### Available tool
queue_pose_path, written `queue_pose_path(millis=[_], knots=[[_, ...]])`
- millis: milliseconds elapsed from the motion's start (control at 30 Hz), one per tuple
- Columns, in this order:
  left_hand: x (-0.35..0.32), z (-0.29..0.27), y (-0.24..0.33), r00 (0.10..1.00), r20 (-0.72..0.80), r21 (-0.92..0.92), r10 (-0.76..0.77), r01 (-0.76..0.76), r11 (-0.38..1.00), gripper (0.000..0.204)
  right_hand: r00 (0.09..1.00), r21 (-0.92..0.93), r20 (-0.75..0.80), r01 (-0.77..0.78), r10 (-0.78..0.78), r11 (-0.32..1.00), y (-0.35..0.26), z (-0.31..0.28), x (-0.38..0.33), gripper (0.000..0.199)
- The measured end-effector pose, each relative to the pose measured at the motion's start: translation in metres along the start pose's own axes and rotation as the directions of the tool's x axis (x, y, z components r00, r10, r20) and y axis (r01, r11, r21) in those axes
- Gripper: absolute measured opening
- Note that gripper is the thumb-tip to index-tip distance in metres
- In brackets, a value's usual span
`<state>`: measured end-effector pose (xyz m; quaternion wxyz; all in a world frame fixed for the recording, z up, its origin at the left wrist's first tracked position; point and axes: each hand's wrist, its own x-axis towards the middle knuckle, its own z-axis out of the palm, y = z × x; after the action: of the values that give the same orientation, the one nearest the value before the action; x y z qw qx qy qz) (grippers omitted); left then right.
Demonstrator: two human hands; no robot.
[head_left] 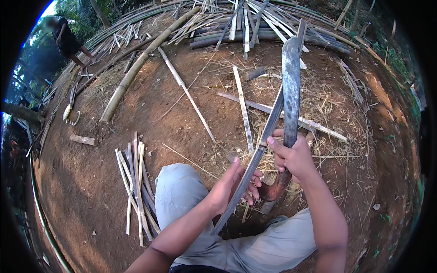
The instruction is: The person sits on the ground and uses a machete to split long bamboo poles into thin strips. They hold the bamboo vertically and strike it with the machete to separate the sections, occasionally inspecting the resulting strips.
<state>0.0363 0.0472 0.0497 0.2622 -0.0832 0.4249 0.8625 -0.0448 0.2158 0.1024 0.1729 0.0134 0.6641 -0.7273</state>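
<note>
Your right hand (pixel 295 158) grips the machete (pixel 291 82); left hand (pixel 226 185) loose, fingers spread around the bamboo strip (pixel 271 122), just left of the machete. Strip probably mid-trim. Split bundle (pixel 139 186), farther left, seems done; pole pile (pixel 214 42) beyond the machete perhaps remains.

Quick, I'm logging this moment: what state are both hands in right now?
Left hand: open, fingers spread behind the dark strip; firm contact can't be told.
Right hand: closed, holding the machete, thumb at the strip's edge.
</note>
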Motion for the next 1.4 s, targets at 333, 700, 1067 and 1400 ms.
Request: queue_pose_path(millis=[333, 700, 1067, 1400], knots=[[-0.014, -0.007, 0.007, 0.992, 0.125, 0.074, 0.009, -0.019, 0.997, 0.053, 0.98, -0.388, 0.054, 0.197, -0.191, 0.9, 0.016, 0.009, -0.005, 0.035], [-0.014, -0.007, -0.001, 0.984, -0.093, -0.045, 0.149, -0.154, 0.987, 0.031, 0.806, -0.769, 0.431, 0.563, -0.406, 0.303, 0.023, 0.01, -0.022, 0.061], [-0.02, -0.011, -0.008, 0.971, -0.148, 0.021, 0.188, -0.187, 0.982, 0.027, 0.575, -0.712, 0.615, 0.699, -0.54, -0.067, 0.048, 0.028, -0.014, 0.074], [-0.027, 0.002, -0.032, 0.93, -0.277, 0.207, 0.244, -0.19, 0.96, 0.029, 0.804, -0.929, 0.312, 0.369, -0.506, 0.013, 0.023, -0.008, 0.041, 0.073]])
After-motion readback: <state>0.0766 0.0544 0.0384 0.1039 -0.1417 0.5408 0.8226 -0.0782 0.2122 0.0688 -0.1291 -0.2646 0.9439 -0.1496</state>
